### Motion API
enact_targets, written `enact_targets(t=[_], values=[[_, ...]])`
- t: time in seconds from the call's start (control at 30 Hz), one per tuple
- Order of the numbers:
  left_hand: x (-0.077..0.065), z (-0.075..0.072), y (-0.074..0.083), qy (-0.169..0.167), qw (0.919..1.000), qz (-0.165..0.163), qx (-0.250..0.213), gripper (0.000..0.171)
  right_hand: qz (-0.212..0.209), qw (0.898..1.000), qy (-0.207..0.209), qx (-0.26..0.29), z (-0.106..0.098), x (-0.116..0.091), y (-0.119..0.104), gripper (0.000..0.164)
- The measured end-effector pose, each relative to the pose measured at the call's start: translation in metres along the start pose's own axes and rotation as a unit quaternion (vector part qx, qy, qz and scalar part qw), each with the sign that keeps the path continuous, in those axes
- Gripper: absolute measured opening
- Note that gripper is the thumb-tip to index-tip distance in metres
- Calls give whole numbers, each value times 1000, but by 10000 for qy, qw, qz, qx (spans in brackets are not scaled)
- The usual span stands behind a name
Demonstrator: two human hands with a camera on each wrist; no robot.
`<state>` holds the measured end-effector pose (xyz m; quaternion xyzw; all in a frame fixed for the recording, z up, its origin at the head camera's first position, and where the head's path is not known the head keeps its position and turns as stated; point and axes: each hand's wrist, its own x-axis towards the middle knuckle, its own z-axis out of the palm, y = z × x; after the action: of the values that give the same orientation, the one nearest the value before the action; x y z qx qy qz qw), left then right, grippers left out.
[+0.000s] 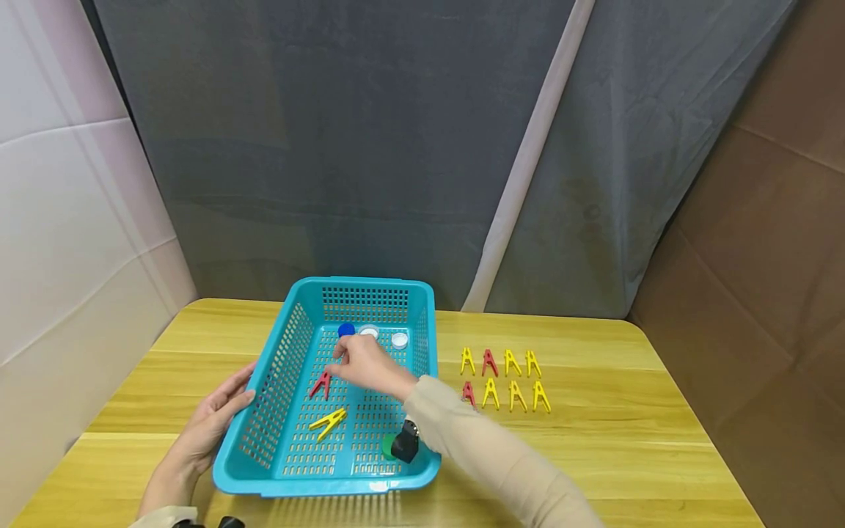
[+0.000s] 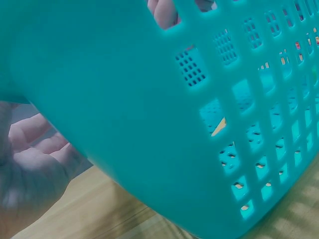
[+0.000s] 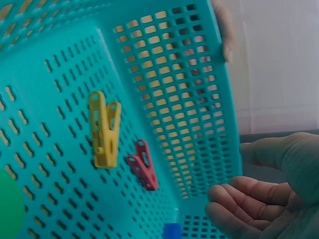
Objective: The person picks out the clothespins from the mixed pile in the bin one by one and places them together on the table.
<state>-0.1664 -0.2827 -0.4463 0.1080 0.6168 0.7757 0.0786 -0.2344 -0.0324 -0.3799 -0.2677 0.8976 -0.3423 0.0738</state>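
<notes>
A turquoise plastic basket (image 1: 330,487) stands on the table, and my left hand (image 1: 214,418) grips its left rim, thumb at the lip and fingers along the outer wall. Above the basket floor, my right hand (image 1: 370,363) hovers with loosely bent fingers. The right wrist view shows a gap between thumb and fingers, holding nothing. Just below those fingertips lies a red clothespin (image 1: 321,384); nearer the front is a yellow clothespin (image 1: 328,420). A blue bottle cap (image 1: 346,330) and two white caps, one of them a round white cap (image 1: 399,340), lie towards the back.
Right of the basket, several yellow and red clothespins lie in two rows, among them a red clothespin (image 1: 489,361) and a yellow clothespin (image 1: 540,397). A green cap (image 1: 388,446) in the basket's front right corner is partly hidden by the right wrist camera (image 1: 405,443).
</notes>
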Motion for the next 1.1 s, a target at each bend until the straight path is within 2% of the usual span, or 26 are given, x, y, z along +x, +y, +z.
enact_targets(t=[0.1,0.37,0.77,1.1], values=[[0,0,0,13,10000,15,15,41,-75,9998,-93,-186,7,2,2,21],[0,1,0,23,10000,19,-15,41,19,9986,-513,-117,21,3,2,11],[0,0,1,199,9997,-63,87,40,-72,9945,-1024,-186,32,8,5,12],[0,2,1,188,9998,-66,32,40,-177,9880,-1269,-862,44,9,5,14]])
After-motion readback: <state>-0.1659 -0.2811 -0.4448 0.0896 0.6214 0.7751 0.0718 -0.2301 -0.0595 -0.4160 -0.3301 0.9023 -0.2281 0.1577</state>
